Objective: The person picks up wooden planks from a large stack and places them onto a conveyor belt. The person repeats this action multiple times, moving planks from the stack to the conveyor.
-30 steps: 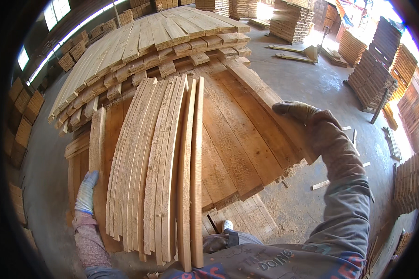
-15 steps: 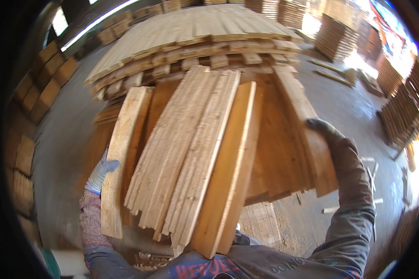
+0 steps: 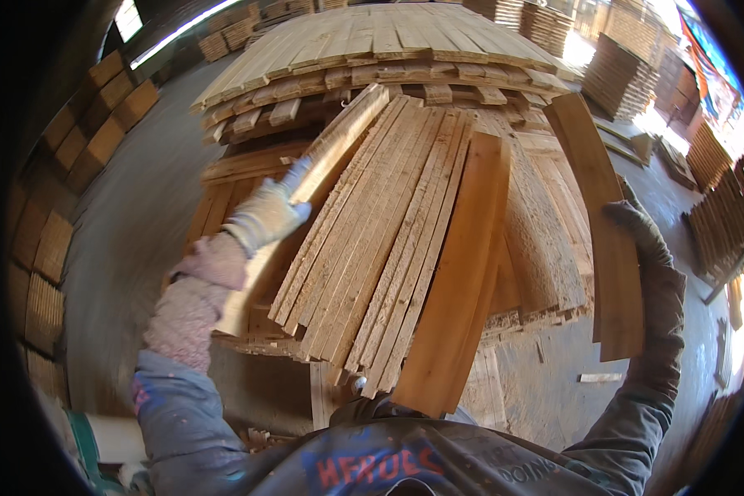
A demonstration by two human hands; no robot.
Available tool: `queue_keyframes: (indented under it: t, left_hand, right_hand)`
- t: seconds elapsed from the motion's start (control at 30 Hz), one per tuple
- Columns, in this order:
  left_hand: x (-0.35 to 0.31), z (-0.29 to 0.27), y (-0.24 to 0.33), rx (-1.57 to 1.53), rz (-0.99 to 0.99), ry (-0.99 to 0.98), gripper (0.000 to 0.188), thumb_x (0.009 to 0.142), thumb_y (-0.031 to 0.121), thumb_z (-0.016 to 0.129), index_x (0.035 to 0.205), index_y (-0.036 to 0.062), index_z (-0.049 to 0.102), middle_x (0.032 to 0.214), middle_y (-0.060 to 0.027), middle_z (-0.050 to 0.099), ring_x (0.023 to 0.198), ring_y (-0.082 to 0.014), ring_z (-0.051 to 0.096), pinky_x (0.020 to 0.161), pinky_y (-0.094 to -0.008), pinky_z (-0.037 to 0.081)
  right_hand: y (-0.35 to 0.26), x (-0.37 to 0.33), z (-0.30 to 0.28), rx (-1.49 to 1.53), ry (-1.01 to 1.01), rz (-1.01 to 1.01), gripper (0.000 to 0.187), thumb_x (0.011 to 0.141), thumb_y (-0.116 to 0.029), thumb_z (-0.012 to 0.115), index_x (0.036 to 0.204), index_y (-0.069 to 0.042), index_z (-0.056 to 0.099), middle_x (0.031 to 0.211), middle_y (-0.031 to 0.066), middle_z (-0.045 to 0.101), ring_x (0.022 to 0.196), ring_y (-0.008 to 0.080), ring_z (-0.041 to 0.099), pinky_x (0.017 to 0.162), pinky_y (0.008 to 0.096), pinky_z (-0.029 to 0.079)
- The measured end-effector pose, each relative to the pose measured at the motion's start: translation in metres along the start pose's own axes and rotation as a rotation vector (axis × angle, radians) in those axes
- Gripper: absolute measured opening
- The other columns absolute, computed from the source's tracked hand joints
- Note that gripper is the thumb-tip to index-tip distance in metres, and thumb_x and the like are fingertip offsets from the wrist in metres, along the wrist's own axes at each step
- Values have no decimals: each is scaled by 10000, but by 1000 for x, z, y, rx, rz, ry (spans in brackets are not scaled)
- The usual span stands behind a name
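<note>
My left hand (image 3: 269, 217), in a pale glove with blue fingertips, grips a long wooden board (image 3: 351, 124) tilted on its edge along the left of the pile. A dark glove covers my right hand (image 3: 636, 225), which is closed on the outer edge of an upright brown plank (image 3: 597, 198) at the right. Between the hands lies a bundle of narrow rough-edged boards (image 3: 380, 223), packed side by side. A smooth brown board (image 3: 463, 281) leans against the bundle's right side. The fingers of my right hand are partly hidden behind the plank.
Beyond the pile rises a broad stack of pale planks (image 3: 388, 37). Blocks of stacked wood (image 3: 99, 124) line the left side, and more lumber stacks (image 3: 620, 70) stand at the far right. Wood scraps (image 3: 599, 378) lie on the grey floor (image 3: 112, 273).
My left hand has moved up and inward along its board, which now leans over more. The right-hand plank has swung outward, apart from the pile. The view has shifted slightly.
</note>
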State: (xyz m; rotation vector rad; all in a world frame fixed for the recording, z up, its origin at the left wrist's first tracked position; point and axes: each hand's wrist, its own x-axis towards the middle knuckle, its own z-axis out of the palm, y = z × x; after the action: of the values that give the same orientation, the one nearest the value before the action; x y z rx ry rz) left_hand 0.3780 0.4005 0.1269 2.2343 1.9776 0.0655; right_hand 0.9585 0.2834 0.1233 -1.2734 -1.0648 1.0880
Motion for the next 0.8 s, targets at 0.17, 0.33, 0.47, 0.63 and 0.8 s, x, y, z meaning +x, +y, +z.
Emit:
queue_keyframes:
  t: [0.17,0.33,0.47,0.63,0.8]
  left_hand:
    - [37,41,-51,-41,376,-138,617,1036,582,405,1597,370,263,1639,-276,221,1432,-535,344,1194,-534,318]
    - [36,-24,-15,-299,208,-263,871,970,692,461,1622,162,233,1614,-238,334,1468,-449,343,1240,-460,242]
    - [28,-36,97,-150,870,90,903,974,648,508,1558,-15,318,1565,-284,382,1485,-371,338,1239,-398,251]
    - [-43,34,221,474,1382,-271,874,969,785,234,1587,176,344,1643,-146,319,1532,-334,260,1233,-596,149]
    - [-43,17,217,664,1365,-275,784,945,773,388,1378,160,612,1408,-109,572,1356,-325,459,1124,-529,332]
  right_hand:
    - [18,-62,38,-107,106,31,957,854,-144,762,1612,-47,187,928,64,704,836,148,661,795,298,523]
    - [23,-75,77,-828,315,102,979,673,-387,798,1537,-107,432,986,189,709,924,294,690,867,371,534]
    - [16,-77,80,-763,399,190,1023,643,-382,811,1543,-90,421,1106,183,704,1009,290,678,919,358,521]
    - [-10,-84,110,-490,373,132,1070,686,-310,844,1579,-45,317,1145,121,696,1032,230,659,951,333,503]
    - [-12,-94,130,-463,391,116,1073,682,-329,864,1570,-48,331,1139,155,690,1016,231,663,916,336,518]
